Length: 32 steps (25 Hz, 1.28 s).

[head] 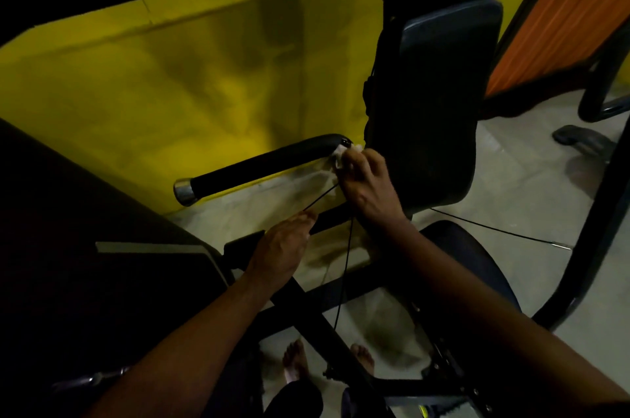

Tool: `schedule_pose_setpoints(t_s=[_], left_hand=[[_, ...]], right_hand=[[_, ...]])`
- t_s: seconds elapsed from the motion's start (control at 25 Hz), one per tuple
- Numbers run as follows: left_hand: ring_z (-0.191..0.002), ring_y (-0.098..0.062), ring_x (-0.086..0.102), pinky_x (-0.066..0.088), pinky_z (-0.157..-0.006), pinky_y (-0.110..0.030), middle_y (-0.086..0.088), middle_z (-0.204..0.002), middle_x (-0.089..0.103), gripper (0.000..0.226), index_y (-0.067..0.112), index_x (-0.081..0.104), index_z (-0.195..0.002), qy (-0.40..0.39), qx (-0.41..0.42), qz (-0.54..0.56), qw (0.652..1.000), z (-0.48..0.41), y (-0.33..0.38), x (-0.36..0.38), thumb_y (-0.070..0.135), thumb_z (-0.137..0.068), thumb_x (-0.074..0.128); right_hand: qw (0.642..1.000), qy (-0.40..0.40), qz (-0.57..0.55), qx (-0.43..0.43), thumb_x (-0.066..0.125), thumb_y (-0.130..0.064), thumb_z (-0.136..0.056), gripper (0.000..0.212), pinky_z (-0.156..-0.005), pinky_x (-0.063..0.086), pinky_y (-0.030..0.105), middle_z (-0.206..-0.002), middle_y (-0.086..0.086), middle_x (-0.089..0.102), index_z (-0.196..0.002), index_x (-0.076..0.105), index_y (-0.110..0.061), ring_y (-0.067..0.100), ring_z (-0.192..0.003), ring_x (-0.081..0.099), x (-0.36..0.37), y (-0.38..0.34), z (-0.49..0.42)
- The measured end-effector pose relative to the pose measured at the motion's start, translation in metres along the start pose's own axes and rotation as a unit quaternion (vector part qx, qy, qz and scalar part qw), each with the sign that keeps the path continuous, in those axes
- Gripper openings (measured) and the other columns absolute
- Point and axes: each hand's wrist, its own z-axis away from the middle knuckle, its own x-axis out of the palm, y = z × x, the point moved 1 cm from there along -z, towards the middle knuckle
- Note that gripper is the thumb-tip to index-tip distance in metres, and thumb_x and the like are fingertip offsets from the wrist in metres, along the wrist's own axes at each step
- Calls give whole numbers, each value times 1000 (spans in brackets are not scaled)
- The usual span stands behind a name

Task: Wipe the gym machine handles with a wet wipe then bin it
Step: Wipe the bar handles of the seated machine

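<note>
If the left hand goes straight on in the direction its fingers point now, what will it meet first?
The left hand would probably meet the thin black cable first; it seems almost at it. Beyond that comes the right hand holding the wet wipe, though depth is unclear.

head-worn view looks down, close over both forearms.
</note>
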Motion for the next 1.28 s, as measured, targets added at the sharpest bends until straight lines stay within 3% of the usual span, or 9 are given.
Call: schedule_pose_setpoints(t_s=[0.16,0.28,0.44,0.56,0.68,0.84,0.92,1.12,1.28], left_hand=[[-126,-26,56,44,-106,-42,-13,-133,60,40,3,57,-133,-9,21,-3,1000,1,0,-2,5,-94,57],[-134,-20,47,35,-113,-33,-8,-143,52,41,9,51,-140,-36,-8,15,999,2,-1,-2,9,-99,50],[-119,-28,62,45,-103,-39,-16,-129,63,38,1,61,-127,38,95,-82,991,10,7,-24,6,-91,49],[-134,-30,48,37,-112,-46,-16,-141,54,41,2,56,-134,136,123,-177,967,7,16,-59,10,-95,45],[-145,-29,31,21,-119,-50,-12,-152,41,44,7,45,-145,188,48,-265,944,0,12,-95,18,-102,42],[-143,-29,33,23,-117,-50,-11,-154,38,50,9,38,-148,179,-27,-290,940,6,-14,-114,29,-103,38],[-139,-30,40,27,-114,-49,-11,-152,42,50,9,39,-148,164,-25,-286,944,8,-23,-117,30,-102,35],[-133,-32,47,36,-110,-46,-18,-144,50,46,0,46,-141,209,-34,-226,951,14,-38,-128,23,-101,39],[-125,-39,53,46,-102,-51,-26,-135,55,44,-8,50,-134,241,-18,-183,953,27,-71,-136,20,-101,43]], right_hand=[[999,-40,25,-15,86,-13,-63,58,-78,56,40,-126,9,36,-118,67,-7,29,-104,38,3,-5,1],[1000,-19,15,-19,82,-9,-68,52,-83,56,39,-129,11,37,-118,66,-5,30,-107,39,-3,-10,3],[958,99,-179,202,63,-6,-92,26,-75,55,38,-121,13,49,-116,55,-4,23,-100,52,-21,-22,-9],[917,150,-230,289,53,-9,-99,29,-83,53,31,-118,13,58,-128,50,-7,17,-104,55,-32,-44,-41],[938,105,-197,266,47,-19,-101,34,-92,50,39,-125,8,58,-133,50,-8,22,-117,51,-30,-49,-46],[937,119,-187,270,50,-31,-98,34,-100,46,36,-122,-3,50,-127,56,-16,3,-113,47,-40,-64,-53],[962,98,-175,183,55,-21,-96,34,-102,43,36,-127,10,51,-128,58,-10,20,-122,44,-36,-70,-52],[888,157,-272,336,55,-10,-94,27,-97,49,41,-122,12,56,-120,63,-7,25,-114,52,-27,-69,-64],[950,125,-218,185,52,-6,-91,29,-101,45,47,-124,10,58,-118,64,-6,28,-115,55,-20,-81,-60]])
